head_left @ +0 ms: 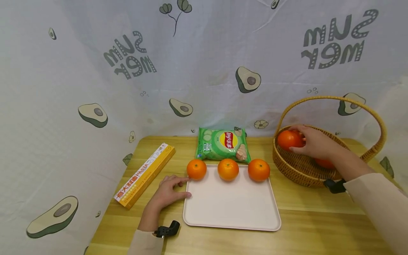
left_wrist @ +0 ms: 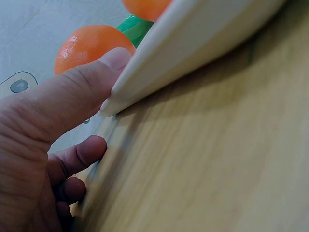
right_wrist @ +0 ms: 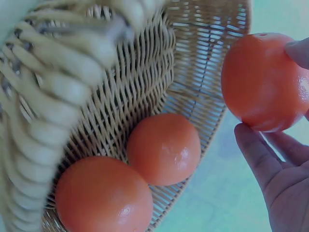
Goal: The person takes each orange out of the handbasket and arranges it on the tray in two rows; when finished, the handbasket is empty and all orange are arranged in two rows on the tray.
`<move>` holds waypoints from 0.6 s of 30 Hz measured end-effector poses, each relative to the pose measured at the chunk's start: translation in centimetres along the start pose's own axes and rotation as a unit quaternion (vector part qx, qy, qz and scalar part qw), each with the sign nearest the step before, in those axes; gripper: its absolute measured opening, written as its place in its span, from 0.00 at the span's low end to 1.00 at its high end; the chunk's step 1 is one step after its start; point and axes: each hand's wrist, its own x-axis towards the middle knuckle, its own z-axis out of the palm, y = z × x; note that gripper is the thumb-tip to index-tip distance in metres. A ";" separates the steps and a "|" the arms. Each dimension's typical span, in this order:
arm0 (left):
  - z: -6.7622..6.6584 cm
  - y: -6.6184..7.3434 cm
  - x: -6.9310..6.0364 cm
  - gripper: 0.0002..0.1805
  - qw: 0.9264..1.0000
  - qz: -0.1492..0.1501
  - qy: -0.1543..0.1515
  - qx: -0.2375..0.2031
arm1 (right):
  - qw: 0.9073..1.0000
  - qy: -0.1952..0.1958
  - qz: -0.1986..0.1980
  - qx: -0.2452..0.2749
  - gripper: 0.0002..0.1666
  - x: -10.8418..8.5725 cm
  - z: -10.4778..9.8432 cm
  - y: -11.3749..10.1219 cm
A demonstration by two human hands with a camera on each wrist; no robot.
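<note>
My right hand [head_left: 313, 143] has a glossy red-orange round fruit [head_left: 288, 140] pinched at the left side of the brown wicker basket [head_left: 287, 168], pale rectangular tray [head_left: 232, 205] left and nearer, relaxed left hand [head_left: 169, 191] touching the tray's left edge.

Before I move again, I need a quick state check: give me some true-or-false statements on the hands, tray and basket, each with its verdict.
1. The right hand holds an orange. True.
2. The left hand grips the pasta box. False: it touches the left edge of the pale tray.
3. Five oranges sit on the tray. False: there are three, along its far edge, the middle orange between two others.
4. Two more oranges lie in the wicker basket. True.
5. The Lay's bag is inside the basket. False: it lies beyond the tray's far edge.
</note>
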 end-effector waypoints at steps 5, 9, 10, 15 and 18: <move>-0.1 0.1 0.0 0.29 1.000 0.000 -0.003 -0.003 | 1.000 0.003 0.007 -0.002 0.47 -0.9 0.1 -0.9; -0.1 0.1 0.0 0.29 1.000 -0.005 -0.006 -0.005 | 1.000 0.011 0.010 0.012 0.47 -1.5 0.2 -1.6; -0.1 0.1 0.0 0.29 1.000 -0.005 -0.007 -0.006 | 1.000 0.013 0.009 0.018 0.47 -1.7 0.3 -1.7; -0.1 0.2 -0.1 0.29 1.000 -0.008 -0.006 -0.011 | 0.998 0.035 -0.008 0.049 0.46 -2.6 0.8 -2.6; -0.1 0.2 -0.1 0.29 1.000 -0.009 -0.007 -0.009 | 0.996 0.054 -0.031 0.061 0.44 -3.1 1.3 -3.1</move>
